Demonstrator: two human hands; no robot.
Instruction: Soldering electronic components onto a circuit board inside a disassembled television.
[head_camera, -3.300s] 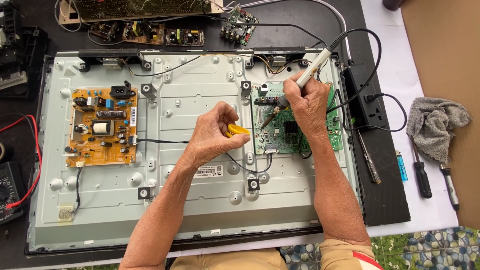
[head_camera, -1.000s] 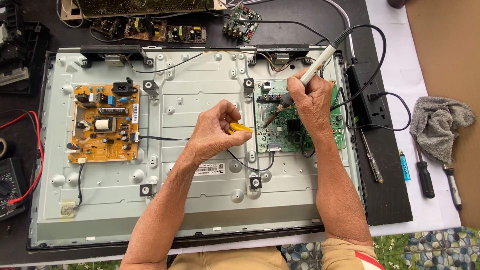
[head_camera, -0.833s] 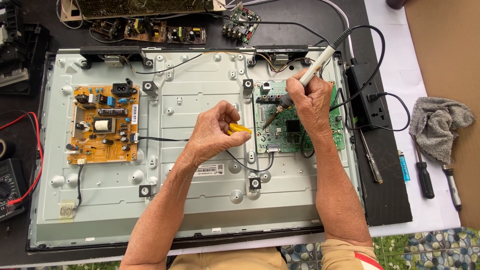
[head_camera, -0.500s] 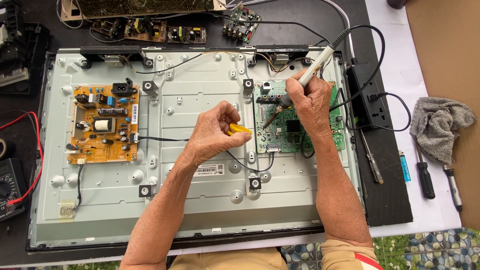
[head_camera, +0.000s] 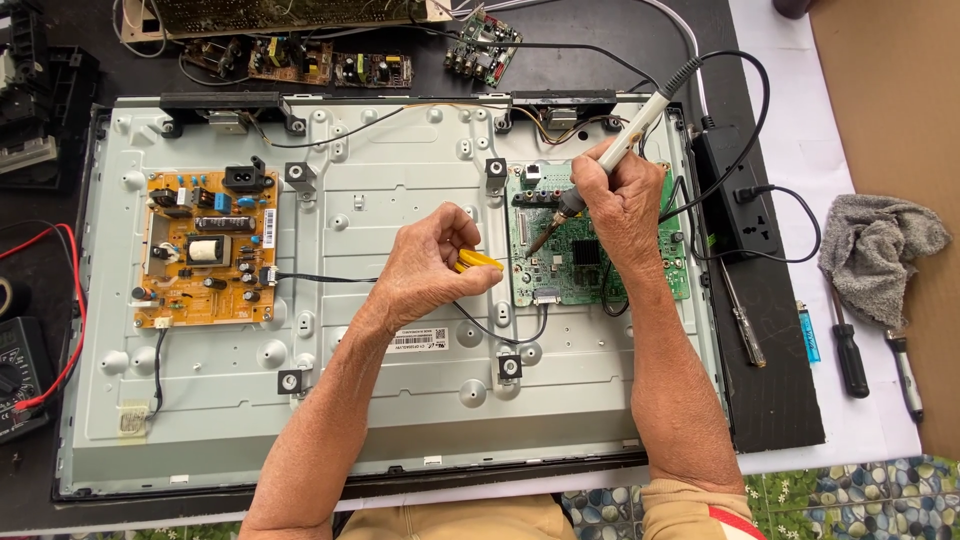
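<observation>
A flat television's bare metal back panel (head_camera: 400, 400) lies on the table. My right hand (head_camera: 620, 200) grips a white-handled soldering iron (head_camera: 640, 125), its tip down on the green circuit board (head_camera: 580, 270) at the panel's right side. My left hand (head_camera: 430, 265) pinches a small yellow-handled tool (head_camera: 478, 262) whose point reaches the green board's left edge. An orange power board (head_camera: 205, 250) is mounted on the panel's left, joined by a black wire.
A black power strip (head_camera: 740, 205) with the iron's cord runs along the right. Screwdrivers (head_camera: 848, 350), a blue lighter (head_camera: 810, 335) and a grey rag (head_camera: 880, 250) lie at right. Loose circuit boards (head_camera: 330, 60) sit at the top; a meter (head_camera: 20, 375) with red lead at left.
Almost nothing differs: both hands stay on the green board with the same tools. The camera view has shifted very slightly.
</observation>
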